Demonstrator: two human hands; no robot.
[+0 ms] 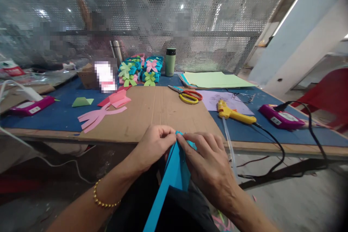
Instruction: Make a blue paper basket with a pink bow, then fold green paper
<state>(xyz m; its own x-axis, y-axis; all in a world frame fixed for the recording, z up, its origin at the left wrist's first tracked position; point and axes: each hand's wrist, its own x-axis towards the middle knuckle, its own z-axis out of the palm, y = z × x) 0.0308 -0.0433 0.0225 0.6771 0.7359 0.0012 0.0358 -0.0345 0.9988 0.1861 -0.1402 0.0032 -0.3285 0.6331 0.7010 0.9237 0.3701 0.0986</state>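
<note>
Blue paper (176,170) is pinched at its top end by both hands, just off the table's front edge. A long strip of it hangs down toward my lap. My left hand (156,143) grips its left side, thumb and forefinger together. On the other side my right hand (208,157) presses the top with its thumb and curled fingers, and more blue shows beneath them. Directly beyond the hands lies a sheet of cardboard (144,116). Pink paper strips (102,116) rest on its left part, scissors (187,96) with red and yellow handles on its far right.
To the right are a yellow glue gun (236,114) with a cord and a purple power strip (282,116). Paper flower boxes (140,69), a green tumbler (170,61) and stacked paper sheets (217,79) stand or lie at the back. Another purple power strip (32,106) is left.
</note>
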